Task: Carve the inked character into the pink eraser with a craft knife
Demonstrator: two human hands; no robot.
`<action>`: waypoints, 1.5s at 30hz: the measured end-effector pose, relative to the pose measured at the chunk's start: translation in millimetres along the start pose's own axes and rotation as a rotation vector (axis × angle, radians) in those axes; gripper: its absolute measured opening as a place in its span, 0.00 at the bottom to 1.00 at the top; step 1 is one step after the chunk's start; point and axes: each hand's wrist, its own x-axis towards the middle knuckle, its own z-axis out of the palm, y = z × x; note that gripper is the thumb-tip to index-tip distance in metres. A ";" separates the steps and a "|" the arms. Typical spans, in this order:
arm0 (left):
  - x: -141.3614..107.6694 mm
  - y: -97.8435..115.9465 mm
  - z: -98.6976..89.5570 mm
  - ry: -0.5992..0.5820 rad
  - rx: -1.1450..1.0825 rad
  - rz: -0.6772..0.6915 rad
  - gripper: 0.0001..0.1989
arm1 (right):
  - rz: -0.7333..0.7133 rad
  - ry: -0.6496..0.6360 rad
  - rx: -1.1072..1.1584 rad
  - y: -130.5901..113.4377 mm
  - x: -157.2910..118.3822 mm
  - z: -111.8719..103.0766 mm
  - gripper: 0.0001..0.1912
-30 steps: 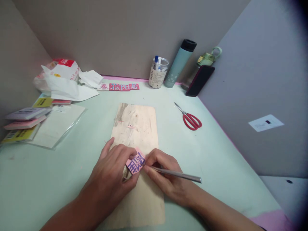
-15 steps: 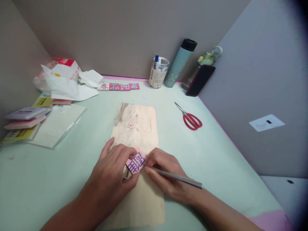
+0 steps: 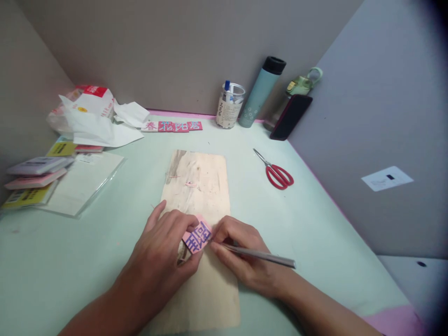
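A small pink block [image 3: 198, 237] with purple character strokes is pinched between the thumb and fingers of my left hand [image 3: 163, 247], over a pale wooden board [image 3: 210, 289]. My right hand [image 3: 241, 254] grips a slim silver pen-like tool [image 3: 266, 255]. The tool's front end meets the block's right edge, but its tip is hidden by my fingers. Thin reddish shavings [image 3: 191, 184] lie on the upper part of the board.
Red-handled scissors [image 3: 278, 176] lie right of the board. Behind stand a pen jar [image 3: 230, 107], a teal bottle [image 3: 261, 95] and a leaning phone [image 3: 291, 117]. Carved pink blocks [image 3: 173, 126] line the back. Papers, a plastic sleeve [image 3: 82, 182] and packs [image 3: 38, 179] are left.
The back end of the silver tool has tipped slightly upward in the view. Both hands have stayed nearly in place, and the block is still held.
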 end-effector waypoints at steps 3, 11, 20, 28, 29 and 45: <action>-0.4 -0.6 0.3 -0.003 -0.007 0.003 0.12 | -0.021 0.040 -0.012 2.8 -1.6 4.5 0.09; -2.9 -2.0 3.9 0.052 0.035 0.006 0.15 | 0.099 0.090 0.003 5.6 -5.3 11.8 0.09; -3.5 -10.1 5.2 0.039 0.075 0.028 0.27 | 0.198 0.048 0.223 1.0 -2.1 7.4 0.09; -3.5 -9.0 1.2 0.012 0.099 0.007 0.35 | 0.257 0.217 0.228 1.1 1.9 2.4 0.10; -3.7 -7.4 0.1 0.016 0.103 0.004 0.33 | 0.256 0.234 0.228 1.8 2.2 2.2 0.10; -8.8 -2.4 -35.2 -0.171 -0.171 0.036 0.29 | 0.130 0.421 0.176 -2.6 4.1 -10.2 0.11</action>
